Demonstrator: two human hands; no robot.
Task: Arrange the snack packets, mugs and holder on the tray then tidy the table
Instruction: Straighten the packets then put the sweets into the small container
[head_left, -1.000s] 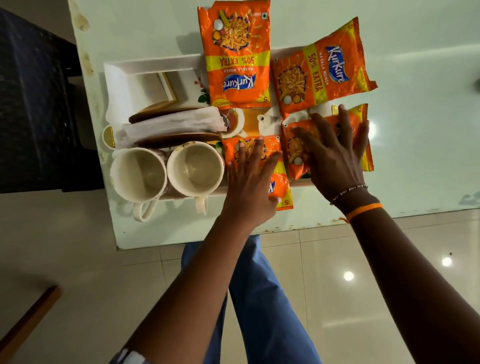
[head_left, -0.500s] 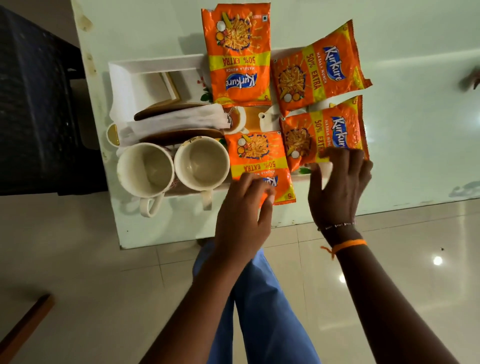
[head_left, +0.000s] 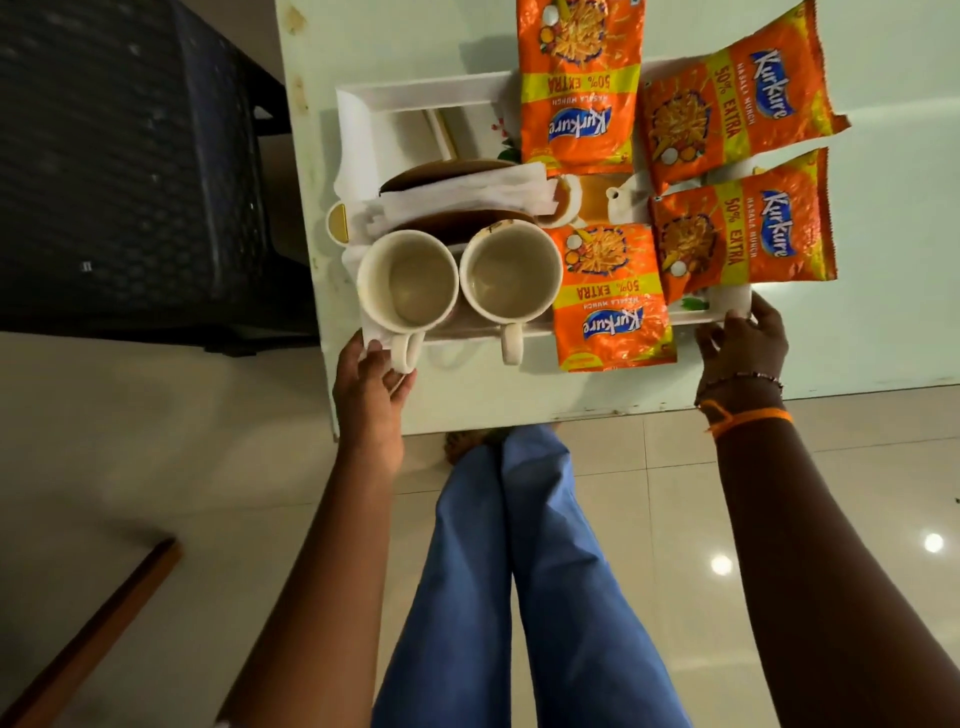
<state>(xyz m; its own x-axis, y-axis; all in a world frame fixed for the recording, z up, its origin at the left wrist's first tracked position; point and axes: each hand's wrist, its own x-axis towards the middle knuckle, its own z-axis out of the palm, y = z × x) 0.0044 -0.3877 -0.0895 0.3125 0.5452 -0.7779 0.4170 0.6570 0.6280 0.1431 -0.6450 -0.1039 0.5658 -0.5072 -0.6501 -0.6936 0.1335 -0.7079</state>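
From the head camera, a white tray (head_left: 415, 96) sits on a pale table (head_left: 883, 332), near its front edge. Two empty mugs (head_left: 408, 283) stand side by side at the tray's near left, handles pointing toward the person. Behind them a napkin holder (head_left: 457, 200) holds white tissues. Four orange snack packets (head_left: 579, 85) cover the tray's right half, one overhanging the near rim. The left hand (head_left: 371, 387) curls its fingers around the tray's near left corner, beside a mug handle. The right hand (head_left: 743, 345) grips the near right corner, fingers closed over the rim.
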